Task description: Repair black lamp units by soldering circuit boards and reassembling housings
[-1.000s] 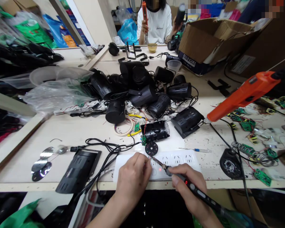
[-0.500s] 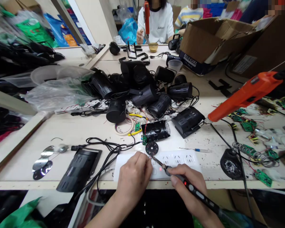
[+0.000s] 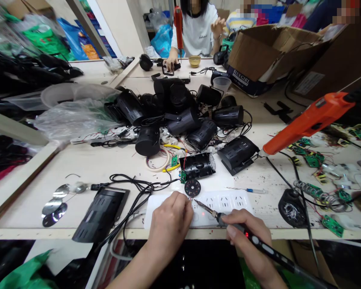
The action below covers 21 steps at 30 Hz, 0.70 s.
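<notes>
My right hand (image 3: 252, 241) is closed around a soldering iron (image 3: 258, 243) with a small red light on its grip. The iron's metal tip points up and left, just right of my left fingertips. My left hand (image 3: 171, 216) is pinched shut over a white power strip (image 3: 228, 204), holding thin wires (image 3: 191, 198) at the edge of a round black disc (image 3: 192, 187). Behind the disc lies an open black lamp housing (image 3: 198, 165) with a small green circuit board (image 3: 183, 176) at its left end.
Black housings (image 3: 183, 120) are heaped mid-table. An orange electric screwdriver (image 3: 309, 122) slants in at right, near circuit boards and a coiled spring cord. At left lie a black half-shell (image 3: 100, 214), cables and shiny discs (image 3: 52, 206). A co-worker (image 3: 198, 32) sits across, beside a cardboard box (image 3: 258, 56).
My right hand and the soldering iron have drawn slightly right, its tip a little away from my left fingers. My left hand stays put. The co-worker now reaches to a black bracket.
</notes>
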### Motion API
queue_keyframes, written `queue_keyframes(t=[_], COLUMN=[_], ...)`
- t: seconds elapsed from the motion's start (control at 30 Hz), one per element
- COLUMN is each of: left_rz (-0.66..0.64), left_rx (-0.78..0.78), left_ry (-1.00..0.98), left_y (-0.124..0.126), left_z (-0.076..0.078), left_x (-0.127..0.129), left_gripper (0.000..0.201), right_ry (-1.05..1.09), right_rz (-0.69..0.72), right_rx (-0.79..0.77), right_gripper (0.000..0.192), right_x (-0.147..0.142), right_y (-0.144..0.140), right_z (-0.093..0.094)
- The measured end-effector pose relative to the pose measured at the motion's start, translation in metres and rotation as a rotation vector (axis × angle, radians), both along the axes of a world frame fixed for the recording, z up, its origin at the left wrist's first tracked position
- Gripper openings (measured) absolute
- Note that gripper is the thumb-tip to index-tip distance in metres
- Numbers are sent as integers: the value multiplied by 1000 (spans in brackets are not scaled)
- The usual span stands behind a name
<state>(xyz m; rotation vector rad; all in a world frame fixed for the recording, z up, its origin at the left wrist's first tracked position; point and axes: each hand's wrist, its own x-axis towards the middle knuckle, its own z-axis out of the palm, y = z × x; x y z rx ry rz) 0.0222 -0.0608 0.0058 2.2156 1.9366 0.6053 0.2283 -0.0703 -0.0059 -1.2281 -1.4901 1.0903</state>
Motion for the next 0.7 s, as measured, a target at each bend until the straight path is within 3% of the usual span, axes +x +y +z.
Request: queue_keyframes(t=[0.27,0.43,0.7], left_rz=[5,-4,-29], left_rx=[-7,2,4], left_ry=[-1,-53,-242], left_y=[-1,-1,-10], left_z=[0,-1,0], left_x=[0,-2,-13], left_gripper=[20,19,11], right_ry=[-21,-86,-309], right_rz=[-135,8,45], right_rx=[73,271,498], right_gripper=[15,22,32], right_x=[7,-8,-30], right_y=[-7,4,22], right_z=[1,10,4])
